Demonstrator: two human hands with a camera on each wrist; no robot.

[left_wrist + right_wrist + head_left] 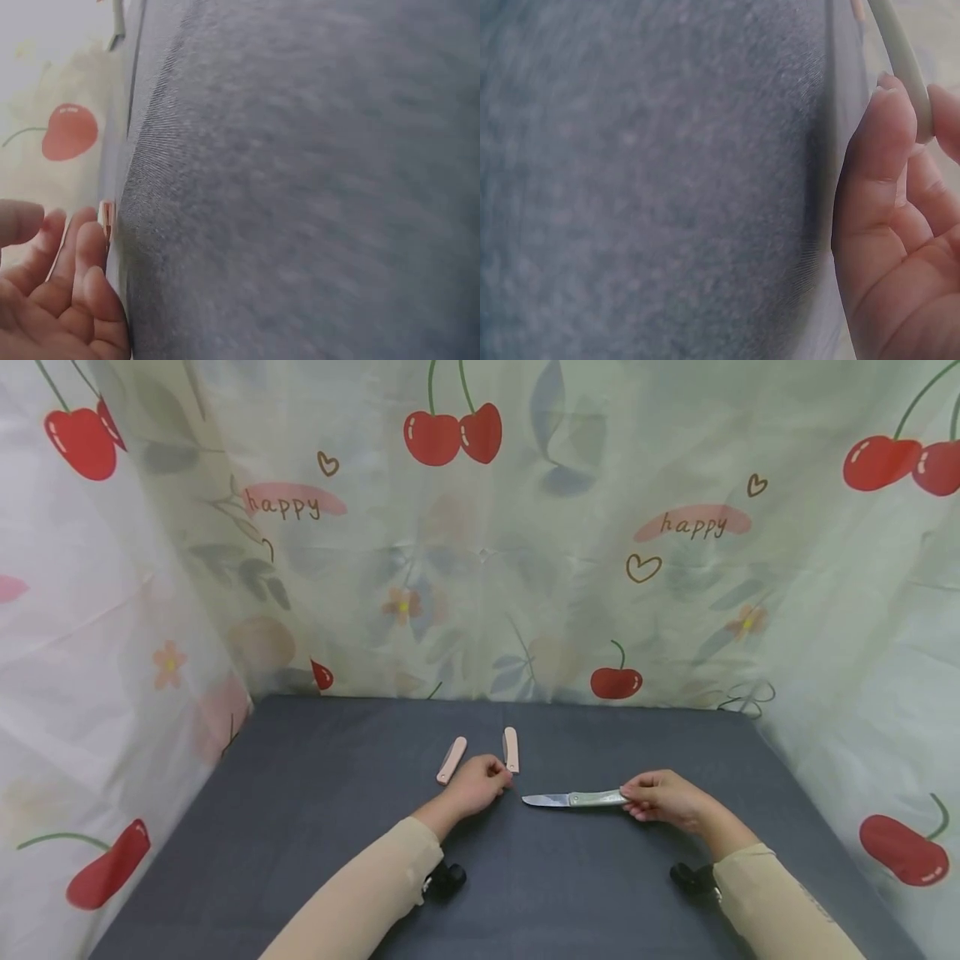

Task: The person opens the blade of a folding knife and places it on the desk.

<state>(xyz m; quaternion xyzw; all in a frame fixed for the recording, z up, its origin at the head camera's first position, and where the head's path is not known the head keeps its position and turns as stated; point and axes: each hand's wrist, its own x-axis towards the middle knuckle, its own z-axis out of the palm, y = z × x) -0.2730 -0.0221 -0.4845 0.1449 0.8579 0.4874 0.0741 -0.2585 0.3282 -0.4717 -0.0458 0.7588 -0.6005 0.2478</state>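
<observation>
My beige sleeves point(375, 893) come in closest to me, with a dark wrist mount on each forearm, over the dark grey cloth tabletop point(315, 827). My right hand point(663, 799) pinches the butt end of an open folding knife with a pale green handle and bare steel blade point(573, 798); the knife lies flat on the tabletop, its tip pointing away from that hand toward my left. In the right wrist view the green handle point(904, 75) runs past my fingertips point(885, 112), gripped only lightly at its end.

My left hand point(476, 785) rests on the tabletop with its fingers loosely curled and holding nothing, as far as I can tell; its fingertips sit right at the near end of a closed folding knife with a pale pink handle point(512, 749), though I cannot say whether they touch it. A second closed pink knife point(452, 760) lies just beyond the same hand, on its outer side, angled.

To handle the open knife well, I judge I should keep my fingers on the handle, clear of the edge, and keep the tip from pointing at my left hand, which lies near it.

The only readable writing is "happy" point(288, 506), printed on the cherry-patterned curtain beyond both hands, and again further along point(693, 525). I can see no brand on any knife.
</observation>
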